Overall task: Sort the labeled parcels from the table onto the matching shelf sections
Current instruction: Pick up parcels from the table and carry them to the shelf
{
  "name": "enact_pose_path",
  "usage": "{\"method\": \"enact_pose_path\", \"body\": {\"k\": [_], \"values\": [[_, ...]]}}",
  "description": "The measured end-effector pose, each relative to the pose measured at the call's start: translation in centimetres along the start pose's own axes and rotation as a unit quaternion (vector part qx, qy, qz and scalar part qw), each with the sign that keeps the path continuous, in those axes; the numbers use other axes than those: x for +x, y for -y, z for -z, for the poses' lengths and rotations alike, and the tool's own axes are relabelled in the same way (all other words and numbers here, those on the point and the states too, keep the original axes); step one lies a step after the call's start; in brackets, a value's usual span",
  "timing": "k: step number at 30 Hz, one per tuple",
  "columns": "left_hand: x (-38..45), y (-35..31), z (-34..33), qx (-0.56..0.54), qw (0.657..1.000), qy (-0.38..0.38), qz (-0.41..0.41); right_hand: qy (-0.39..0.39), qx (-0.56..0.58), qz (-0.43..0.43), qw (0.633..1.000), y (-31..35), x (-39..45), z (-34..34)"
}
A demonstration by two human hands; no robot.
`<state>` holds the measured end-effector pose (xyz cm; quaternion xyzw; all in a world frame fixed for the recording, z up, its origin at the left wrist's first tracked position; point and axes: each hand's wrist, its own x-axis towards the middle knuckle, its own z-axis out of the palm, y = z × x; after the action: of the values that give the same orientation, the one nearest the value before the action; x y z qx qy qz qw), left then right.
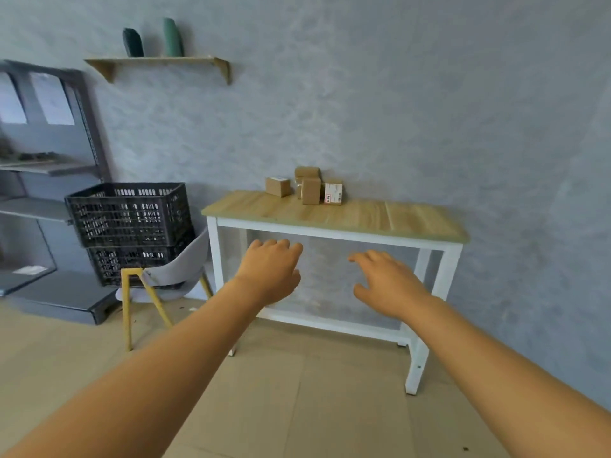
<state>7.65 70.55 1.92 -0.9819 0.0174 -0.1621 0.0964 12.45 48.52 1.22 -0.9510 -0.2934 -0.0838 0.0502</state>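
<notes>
Several small brown cardboard parcels (310,190) stand clustered at the back of a wooden-topped white table (380,219), against the grey wall. One parcel (333,193) shows a white label facing me; another parcel (277,186) lies apart to the left. A dark grey shelf unit (49,180) stands at the far left. Both my arms stretch forward in front of the table, below its top. My left hand (269,272) and my right hand (386,284) hold nothing, palms down with fingers apart, well short of the parcels.
Two black plastic crates (130,223) are stacked on a grey chair with yellow legs (165,276), between the shelf unit and the table. A small wooden wall shelf (158,62) carries two green vases. Tan floor lies in front of the table.
</notes>
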Motion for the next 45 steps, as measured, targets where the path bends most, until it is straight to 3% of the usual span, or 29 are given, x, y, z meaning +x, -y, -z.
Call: {"method": "enact_pose_path", "body": {"k": [8, 16, 24, 32, 45], "values": [[16.3, 8.6, -6.2, -0.015, 1.0, 0.002, -0.002, 0.002, 0.033, -0.024, 0.999, -3.9, 17.9, -3.3], [31.0, 11.6, -13.4, -0.017, 0.999, 0.005, -0.029, 0.012, 0.018, -0.048, 0.999, -10.4, 32.9, -7.2], [46.7, 13.9, -20.2, -0.022, 0.999, 0.026, -0.007, -0.003, 0.03, -0.024, 0.999, -16.9, 50.6, -10.6], [57.3, 19.1, -26.4, -0.046, 0.997, 0.048, 0.028, 0.02, 0.05, -0.009, 0.999, -20.5, 64.5, -13.9], [77.3, 21.6, -34.1, -0.143, 0.989, 0.018, -0.04, -0.009, 0.168, -0.191, 0.967, -30.8, 79.6, -19.6]]}}
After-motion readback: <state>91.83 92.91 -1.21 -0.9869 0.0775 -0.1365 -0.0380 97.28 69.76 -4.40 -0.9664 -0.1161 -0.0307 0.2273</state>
